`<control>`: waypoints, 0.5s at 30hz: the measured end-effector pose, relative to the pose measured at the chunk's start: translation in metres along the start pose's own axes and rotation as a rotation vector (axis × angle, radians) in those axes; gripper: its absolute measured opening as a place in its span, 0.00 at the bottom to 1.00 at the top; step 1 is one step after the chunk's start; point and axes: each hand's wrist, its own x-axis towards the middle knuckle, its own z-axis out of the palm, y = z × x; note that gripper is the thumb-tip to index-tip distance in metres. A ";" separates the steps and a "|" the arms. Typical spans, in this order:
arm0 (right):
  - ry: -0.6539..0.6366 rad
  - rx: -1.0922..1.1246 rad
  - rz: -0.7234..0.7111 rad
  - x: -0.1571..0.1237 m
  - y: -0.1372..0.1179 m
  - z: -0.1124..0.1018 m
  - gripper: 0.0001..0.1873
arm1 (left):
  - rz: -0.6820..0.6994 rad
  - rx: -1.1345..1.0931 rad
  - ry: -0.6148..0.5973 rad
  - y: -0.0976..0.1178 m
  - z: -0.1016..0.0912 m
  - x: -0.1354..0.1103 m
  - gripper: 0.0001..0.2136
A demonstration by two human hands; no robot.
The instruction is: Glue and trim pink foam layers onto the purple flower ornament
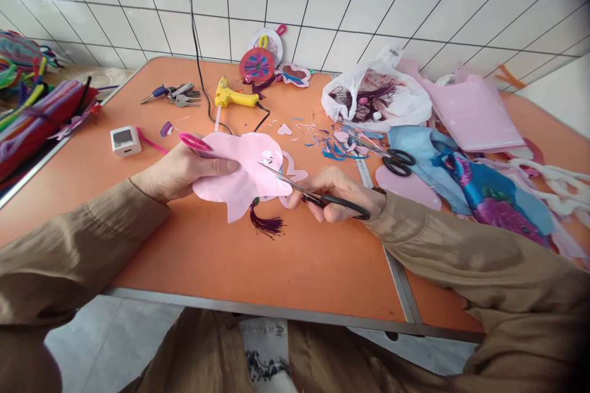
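My left hand pinches a pink cut-out sheet with a wavy edge, thumb on top. A fuzzy magenta pipe cleaner loop shows at its upper left. From below the sheet hangs a dark purple tassel. My right hand is closed round black-handled scissors. Their slightly parted blades lie at the sheet's right side, pointing left; whether they bite into it I cannot tell. A curled pink offcut juts out just behind the blades.
Behind the sheet lie a yellow glue gun, keys and finished ornaments. Scraps, a second pair of scissors, a white plastic bag and blue fabric cover the right. A white charger sits left.
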 end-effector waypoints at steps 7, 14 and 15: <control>0.060 0.006 0.006 0.000 -0.001 0.003 0.30 | 0.018 0.044 0.027 0.003 0.000 -0.002 0.05; 0.102 -0.043 0.024 0.001 -0.002 0.004 0.31 | 0.022 0.061 0.038 0.005 0.004 -0.004 0.05; 0.104 -0.049 0.027 0.001 -0.002 0.004 0.30 | 0.023 0.065 0.037 0.005 0.004 -0.005 0.05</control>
